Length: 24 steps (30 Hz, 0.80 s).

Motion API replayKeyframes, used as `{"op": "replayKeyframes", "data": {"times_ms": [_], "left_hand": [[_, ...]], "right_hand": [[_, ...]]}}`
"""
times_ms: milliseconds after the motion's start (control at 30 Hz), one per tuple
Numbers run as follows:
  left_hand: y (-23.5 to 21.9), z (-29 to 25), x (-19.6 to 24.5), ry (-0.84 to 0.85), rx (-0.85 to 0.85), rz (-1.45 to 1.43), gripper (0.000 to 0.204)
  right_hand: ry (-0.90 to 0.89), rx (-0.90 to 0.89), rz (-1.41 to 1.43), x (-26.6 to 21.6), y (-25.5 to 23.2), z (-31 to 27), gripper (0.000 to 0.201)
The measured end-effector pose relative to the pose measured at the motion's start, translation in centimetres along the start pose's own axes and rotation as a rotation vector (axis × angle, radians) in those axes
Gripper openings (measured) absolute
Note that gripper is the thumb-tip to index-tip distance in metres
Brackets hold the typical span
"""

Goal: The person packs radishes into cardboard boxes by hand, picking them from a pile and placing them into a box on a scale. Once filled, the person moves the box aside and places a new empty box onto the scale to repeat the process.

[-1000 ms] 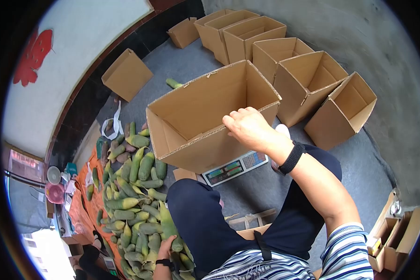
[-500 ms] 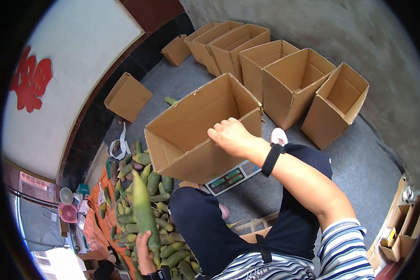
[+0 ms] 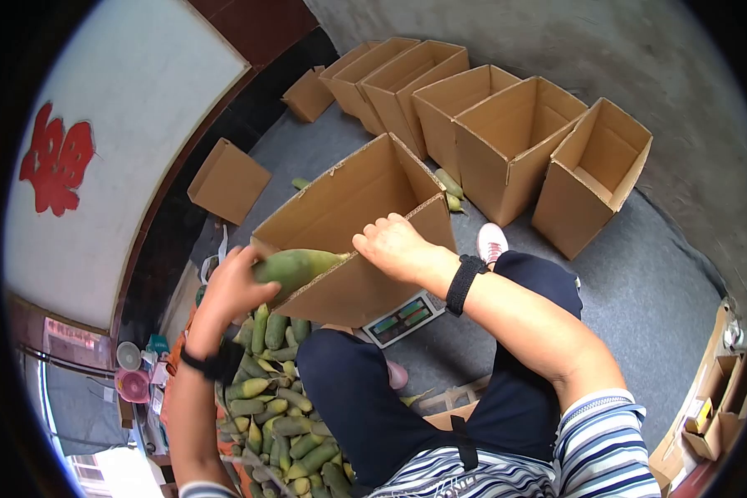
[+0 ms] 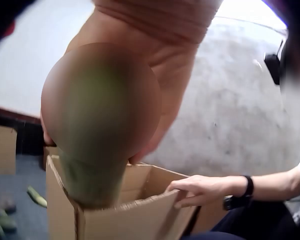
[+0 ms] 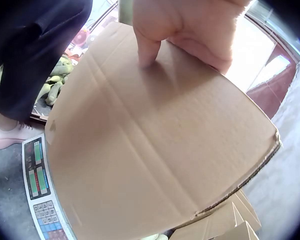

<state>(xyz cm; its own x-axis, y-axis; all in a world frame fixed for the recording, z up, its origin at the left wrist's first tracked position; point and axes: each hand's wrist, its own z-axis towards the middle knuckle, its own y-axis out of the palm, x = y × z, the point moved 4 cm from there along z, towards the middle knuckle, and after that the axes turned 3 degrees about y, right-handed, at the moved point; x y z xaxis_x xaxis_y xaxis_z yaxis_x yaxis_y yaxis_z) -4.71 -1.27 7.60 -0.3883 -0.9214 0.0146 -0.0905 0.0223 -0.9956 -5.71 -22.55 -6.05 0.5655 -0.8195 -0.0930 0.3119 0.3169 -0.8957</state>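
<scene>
My left hand (image 3: 228, 286) grips a large green radish (image 3: 295, 270) by its thick end, over the near left part of an open cardboard box (image 3: 373, 286). The radish's pale tip points right, close to the box's near rim. In the left wrist view the radish (image 4: 92, 180) looks blurred and overlaps the rim. My right hand (image 3: 397, 243) holds the near rim, with the thumb on the outer wall in the right wrist view and the fingers over the edge. Beneath the box stands a digital scale (image 3: 404, 319), its display facing me.
A heap of green radishes (image 3: 295, 423) lies left of my knee. Several open cardboard boxes (image 3: 506, 166) line the wall behind, with a few radishes (image 3: 450, 187) on the floor beside them. Another carton (image 3: 228, 183) stands by the left wall.
The left hand has picked up a radish from the heap and carried it up and right to the box. The right hand has stayed on the box rim.
</scene>
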Motion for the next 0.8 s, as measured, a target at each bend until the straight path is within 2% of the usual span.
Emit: {"op": "replayKeyframes", "data": {"times_ms": [67, 133, 200, 267, 333, 367, 433, 467, 500, 533, 567, 600, 633, 667, 800], "left_hand": [[1.8, 3.6, 0.5, 0.03, -0.055, 0.038, 0.05], [4.1, 6.7, 0.8, 0.073, -0.224, 0.133, 0.051], [6.2, 8.9, 0.5, 0.102, -0.299, 0.146, 0.054], [8.2, 10.6, 0.4, 0.129, -0.373, 0.151, 0.056], [9.8, 11.0, 1.1, 0.13, -0.562, 0.216, 0.057], [10.2, 11.4, 1.3, 0.13, -0.569, 0.206, 0.057], [10.3, 11.5, 2.5, 0.047, -0.79, 0.136, 0.054], [10.1, 11.9, 3.0, 0.102, -0.797, 0.116, 0.05], [9.5, 12.3, 3.6, 0.155, -0.735, 0.019, 0.046], [8.5, 12.8, 3.8, 0.236, -0.602, -0.028, 0.042], [8.0, 13.6, 3.1, 0.353, -0.35, -0.132, 0.038], [6.9, 13.9, 2.7, 0.313, -0.243, -0.417, 0.038], [5.0, 13.1, 3.3, 0.215, -0.208, -0.655, 0.039], [3.7, 12.5, 3.6, 0.201, -0.169, -0.758, 0.04], [1.1, 6.2, 2.9, 0.248, 0.05, -0.874, 0.037]], "right_hand": [[0.007, 0.024, 0.024, 0.3, -0.1, 0.1, 0.007], [0.018, 0.028, 0.036, 0.1, -0.1, 0.0, 0.006], [0.032, 0.027, 0.031, 0.1, -0.1, -0.1, 0.005], [0.031, 0.022, 0.025, 0.1, 0.0, -0.2, 0.005], [0.022, 0.02, 0.041, 0.1, -0.1, 0.0, 0.004], [0.02, 0.009, 0.044, 0.1, 0.0, -0.1, 0.004], [0.021, 0.025, 0.04, 0.1, -0.2, 0.0, 0.004], [0.012, 0.015, 0.048, 0.0, -0.1, 0.1, 0.004], [0.015, 0.032, 0.055, 0.0, 0.0, 0.1, 0.004], [0.014, 0.049, 0.064, -0.1, 0.1, 0.1, 0.004], [0.018, 0.092, 0.046, 0.0, 0.0, 0.0, 0.004], [0.005, 0.084, 0.061, 0.1, 0.1, 0.0, 0.004], [-0.006, 0.078, 0.074, 0.2, 0.0, 0.0, 0.004], [-0.006, 0.074, 0.038, 0.1, -0.1, 0.0, 0.004], [-0.009, 0.014, 0.001, 1.4, -0.3, 0.6, 0.01]]}}
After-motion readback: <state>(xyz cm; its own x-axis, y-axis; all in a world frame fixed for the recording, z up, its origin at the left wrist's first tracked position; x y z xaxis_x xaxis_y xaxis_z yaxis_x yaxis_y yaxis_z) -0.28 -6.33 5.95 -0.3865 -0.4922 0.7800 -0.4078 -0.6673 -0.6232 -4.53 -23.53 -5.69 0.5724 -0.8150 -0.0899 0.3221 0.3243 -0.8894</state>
